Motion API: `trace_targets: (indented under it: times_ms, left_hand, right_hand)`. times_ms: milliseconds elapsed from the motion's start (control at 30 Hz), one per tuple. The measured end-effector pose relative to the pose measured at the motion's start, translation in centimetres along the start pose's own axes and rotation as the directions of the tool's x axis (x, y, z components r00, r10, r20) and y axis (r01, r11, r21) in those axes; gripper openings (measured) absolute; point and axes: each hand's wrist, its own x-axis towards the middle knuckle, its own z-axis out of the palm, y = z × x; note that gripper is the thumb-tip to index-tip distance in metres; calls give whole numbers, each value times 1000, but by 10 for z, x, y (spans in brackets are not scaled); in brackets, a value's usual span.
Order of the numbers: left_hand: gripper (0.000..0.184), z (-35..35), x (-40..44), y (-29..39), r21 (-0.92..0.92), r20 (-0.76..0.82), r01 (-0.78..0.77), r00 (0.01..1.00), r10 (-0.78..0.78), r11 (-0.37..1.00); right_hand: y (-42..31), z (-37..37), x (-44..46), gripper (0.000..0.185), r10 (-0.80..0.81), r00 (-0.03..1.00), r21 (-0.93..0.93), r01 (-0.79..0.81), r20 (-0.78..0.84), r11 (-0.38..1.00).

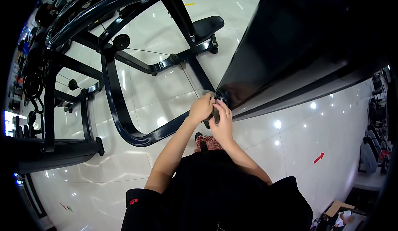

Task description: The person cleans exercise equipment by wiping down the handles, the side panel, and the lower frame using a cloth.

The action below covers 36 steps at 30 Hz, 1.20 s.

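Observation:
Both my hands meet at the lower end of a large black machine panel (265, 52), close to a dark round fitting (224, 95). My left hand (202, 107) has its fingers bent over a small greyish piece at the fitting; most of that piece is hidden. Beside it, my right hand (222, 123), with a ring on one finger, curls around a small dark object whose shape I cannot make out. The fingertips of the two hands nearly touch. A thin cable runs down toward them from a black pulley (174, 58).
Curved black frame tubes (118, 106) surround the left side. A black padded seat (208, 26) stands beyond. More gym machines line the left and right edges. A red arrow (319, 158) marks the glossy tiled floor. A person (342, 219) is at the lower right.

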Motion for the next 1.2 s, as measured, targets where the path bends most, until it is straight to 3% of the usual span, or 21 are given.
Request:
trace_targets:
  times_ms: [100, 233, 267, 300, 367, 400, 500, 533, 667, 700, 767, 800, 833, 900, 1067, 1200]
  left_hand:
    - [39, -6, 6, -8, -2, 76, -27, 997, 27, 1000]
    - [35, -13, 6, -12, -6, 203, -109, 973, 108, 994]
    - [27, -15, 3, -19, 35, 185, -285, 944, 275, 958]
    - [27, -10, 2, -24, 35, 197, -296, 939, 284, 955]
    - [21, -1, 0, -32, 57, 97, -317, 946, 311, 947]
    - [25, -17, -6, -16, 6, 137, -326, 937, 323, 945]
    - [31, -2, -1, -29, 48, 39, -266, 964, 264, 963]
    - [37, -2, 0, -34, 129, 38, -356, 934, 355, 925]
    - [33, -14, 4, -41, 166, 278, -362, 910, 308, 917]
    - [33, -15, 5, -44, 152, 297, -371, 901, 316, 916]
    - [28, -18, 3, -51, 217, 395, -189, 914, 90, 958]
    - [28, -23, -3, -51, 211, 407, -191, 909, 92, 959]
    - [29, -29, -8, -52, 243, 361, -205, 926, 108, 948]
    - [30, -45, -13, -51, 275, 320, -225, 938, 131, 935]
    - [35, -61, -36, -59, 312, 350, -172, 935, 55, 934]
    - [35, -72, -55, -79, 332, 344, -194, 936, 73, 923]
  right_hand:
    - [-5, 0, 1, 40, -142, 989, -28, 141, -34, 990]
    - [-4, 13, 15, 38, -213, 977, 118, 211, 6, 970]
    - [-6, 17, 18, 36, -202, 979, 110, 200, 8, 974]
    - [-3, 22, 20, 36, -194, 981, 104, 193, -4, 976]
    - [10, 35, 20, 34, -219, 973, -102, 226, 72, 969]
    - [11, 38, 20, 33, -256, 964, -141, 263, 64, 954]
    - [12, 41, 17, 34, -257, 966, -171, 259, 34, 951]
    - [11, 42, 17, 35, -257, 966, -175, 255, 13, 951]
    - [5, 55, 13, 36, -222, 971, -203, 199, -93, 959]
    - [4, 60, 10, 36, -204, 974, -217, 179, -98, 960]
    - [-1, 71, 4, 36, -124, 983, -102, 111, -135, 989]
    - [-8, 77, 1, 32, -8, 984, 21, 12, -176, 1000]
    - [-13, 81, -2, 32, -1, 984, 16, 4, -179, 1000]
    - [-22, 90, -7, 27, 220, 889, 260, -120, -401, 958]
    - [-36, 117, -31, 36, 458, 700, 215, -411, -548, 886]
    - [-26, 148, -48, 47, 570, 546, 292, -514, -614, 807]
